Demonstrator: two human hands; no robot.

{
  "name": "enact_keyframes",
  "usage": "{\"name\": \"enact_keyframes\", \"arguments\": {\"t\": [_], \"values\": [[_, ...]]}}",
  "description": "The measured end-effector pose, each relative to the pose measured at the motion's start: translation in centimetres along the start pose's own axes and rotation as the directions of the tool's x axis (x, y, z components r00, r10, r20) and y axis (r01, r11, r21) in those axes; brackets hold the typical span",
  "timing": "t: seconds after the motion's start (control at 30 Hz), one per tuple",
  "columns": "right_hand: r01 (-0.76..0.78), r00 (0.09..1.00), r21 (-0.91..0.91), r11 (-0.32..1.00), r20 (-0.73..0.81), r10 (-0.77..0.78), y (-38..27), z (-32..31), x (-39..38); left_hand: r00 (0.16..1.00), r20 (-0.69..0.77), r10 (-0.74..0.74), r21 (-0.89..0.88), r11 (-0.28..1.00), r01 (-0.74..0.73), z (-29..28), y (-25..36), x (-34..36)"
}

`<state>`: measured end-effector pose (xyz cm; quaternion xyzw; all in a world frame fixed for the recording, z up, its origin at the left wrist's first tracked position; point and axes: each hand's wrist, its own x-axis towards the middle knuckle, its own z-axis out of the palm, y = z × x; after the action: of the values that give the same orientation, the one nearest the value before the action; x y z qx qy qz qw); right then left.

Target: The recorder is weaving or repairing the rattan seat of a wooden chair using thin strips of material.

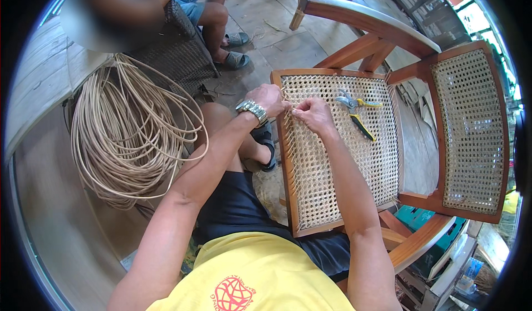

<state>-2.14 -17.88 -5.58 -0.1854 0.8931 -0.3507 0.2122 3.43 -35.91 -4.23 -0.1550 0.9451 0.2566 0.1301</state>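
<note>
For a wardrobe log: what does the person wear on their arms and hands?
Both forearms are bare, with no sleeves reaching them and no gloves. The left hand has a silver metal link watch at its wrist. The right hand wears nothing visible.

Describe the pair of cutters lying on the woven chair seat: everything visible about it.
The cutters are a small hand tool with grey metal blades, closed as far as shows, and two handles in yellow and black. They lie flat on the cane seat, blades toward the far edge, handles spread apart, one toward the chair back, one toward the person. Nothing holds them; the right hand is nearest, just to their left.
</note>
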Motion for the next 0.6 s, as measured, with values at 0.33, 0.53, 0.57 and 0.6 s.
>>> {"name": "enact_keyframes", "arguments": {"t": [0.33,0.53,0.57,0.6], "values": [[-0.067,0.994,0.003,0.998,0.084,0.066,1.8,-2.3,0.1,0.892,-0.370,-0.261,-0.154,0.964,0.218,-3.6,-3.5,0.6],[-0.064,0.976,0.092,0.994,0.212,0.044,0.7,-3.9,0.6,0.916,-0.277,-0.289,-0.573,0.815,0.084,1.7,-3.8,0.3],[0.001,0.964,0.086,0.996,0.265,-0.024,-0.3,-4.9,0.5,0.935,-0.204,-0.290,-0.732,0.679,0.051,3.2,-3.5,0.2],[0.090,0.958,-0.174,0.981,0.283,-0.038,-1.3,-6.9,0.2,0.953,-0.132,-0.274,-0.859,0.511,0.028,4.4,-3.2,0.2]]}}
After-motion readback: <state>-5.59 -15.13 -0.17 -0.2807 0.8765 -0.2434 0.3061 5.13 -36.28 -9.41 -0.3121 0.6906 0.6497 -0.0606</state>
